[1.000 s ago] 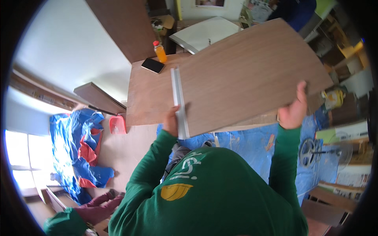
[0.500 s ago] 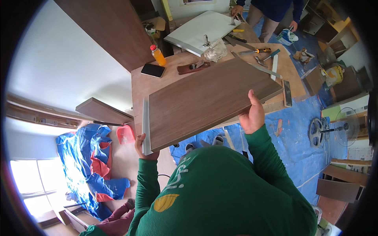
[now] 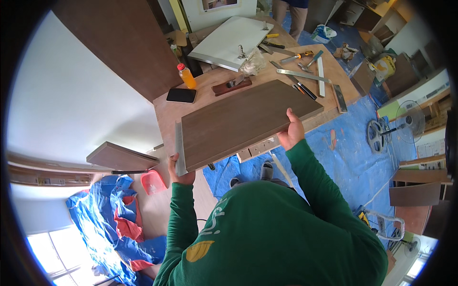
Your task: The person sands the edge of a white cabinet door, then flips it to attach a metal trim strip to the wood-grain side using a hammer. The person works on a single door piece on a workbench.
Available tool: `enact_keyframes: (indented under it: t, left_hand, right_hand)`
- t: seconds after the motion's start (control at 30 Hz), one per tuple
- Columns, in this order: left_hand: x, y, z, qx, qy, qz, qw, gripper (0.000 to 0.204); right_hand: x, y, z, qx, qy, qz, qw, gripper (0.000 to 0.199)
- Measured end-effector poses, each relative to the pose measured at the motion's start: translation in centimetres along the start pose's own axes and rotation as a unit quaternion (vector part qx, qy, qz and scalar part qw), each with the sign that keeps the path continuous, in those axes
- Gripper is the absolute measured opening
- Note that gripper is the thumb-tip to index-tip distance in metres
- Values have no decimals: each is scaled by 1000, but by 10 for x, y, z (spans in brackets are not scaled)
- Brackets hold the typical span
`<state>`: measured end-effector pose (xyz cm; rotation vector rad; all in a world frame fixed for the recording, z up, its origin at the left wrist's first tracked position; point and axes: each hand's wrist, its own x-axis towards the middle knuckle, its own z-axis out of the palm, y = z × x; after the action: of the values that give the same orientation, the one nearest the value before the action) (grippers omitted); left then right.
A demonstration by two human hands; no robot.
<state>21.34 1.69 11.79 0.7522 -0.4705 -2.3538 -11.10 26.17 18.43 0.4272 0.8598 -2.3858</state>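
A brown wood-grain cabinet panel (image 3: 248, 121) is held up in front of me, over the near part of the workbench. A pale metal edge strip (image 3: 179, 145) runs along its left end. My left hand (image 3: 182, 172) grips the lower left corner, thumb against the strip. At the right, my right hand (image 3: 292, 133) holds the near long edge, thumb up on the face and fingers hidden underneath. Just beyond the panel lies a wooden hand plane (image 3: 231, 86). Past its right end are a try square (image 3: 339, 97) and some pens (image 3: 305, 90).
On the workbench (image 3: 210, 106) are a phone (image 3: 181, 96), an orange drink bottle (image 3: 187, 77), a hammer (image 3: 312, 61), a chisel (image 3: 296, 57) and a white panel with hinges (image 3: 229, 42). A person (image 3: 292, 16) stands beyond. Blue sheeting (image 3: 334, 152) covers floor; a fan (image 3: 405, 124) stands right.
The panel has tilted, so its face looks narrower, and its right end has drawn left, uncovering pens and more of the steel rule. My view has shifted; the other person's hands left it.
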Motion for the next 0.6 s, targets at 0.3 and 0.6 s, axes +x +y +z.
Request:
enact_keyframes:
  t: [0.3, 0.6]
  left_hand:
    - [-31, -24, 28, -79, 16, 9, 997, 71]
    - [-58, -84, -77, 184, -53, -54, 980, 57]
  right_hand:
    - [-5, 29, -9, 13, 12, -3, 1000, 39]
    - [3, 31, -25, 25, 44, 20, 999, 45]
